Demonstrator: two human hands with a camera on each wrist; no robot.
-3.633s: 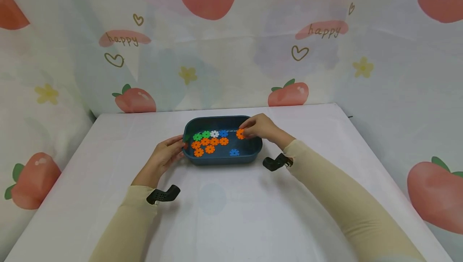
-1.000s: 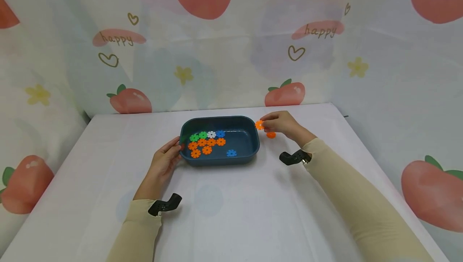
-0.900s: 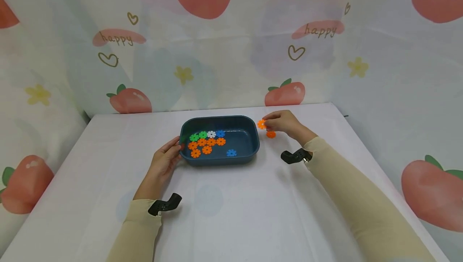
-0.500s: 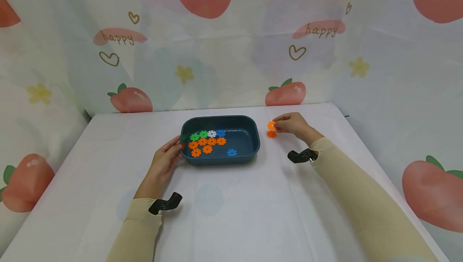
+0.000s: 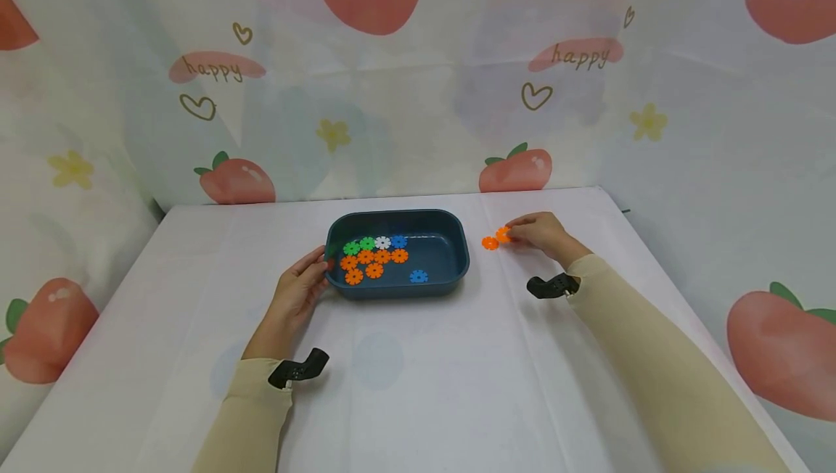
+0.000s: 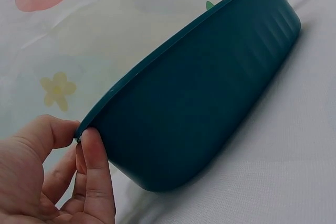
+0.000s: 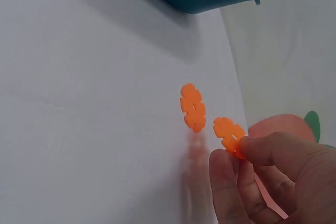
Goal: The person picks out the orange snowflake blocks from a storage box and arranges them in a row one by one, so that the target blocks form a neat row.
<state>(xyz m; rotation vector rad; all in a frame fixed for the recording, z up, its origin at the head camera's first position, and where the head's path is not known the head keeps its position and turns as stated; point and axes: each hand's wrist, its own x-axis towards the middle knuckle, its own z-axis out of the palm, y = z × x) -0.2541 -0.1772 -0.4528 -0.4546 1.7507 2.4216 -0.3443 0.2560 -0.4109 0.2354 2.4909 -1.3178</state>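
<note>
A dark teal tray stands on the table, holding several small notched plastic discs: orange, green, white and blue. My left hand pinches the tray's left rim between thumb and fingers, as the left wrist view shows closely. To the right of the tray, my right hand pinches an orange snowflake disc between thumb and fingers. Just left of it another orange snowflake disc lies on the table.
The white-covered table stretches in front of the tray and to both sides. Behind it hangs a printed cloth backdrop. A black wrist camera sits on the left sleeve, another camera on the right.
My right hand has taken an orange snowflake disc out of the tray and carried it right, then lowered it beside the disc on the table. The left hand has kept its grip on the rim.
</note>
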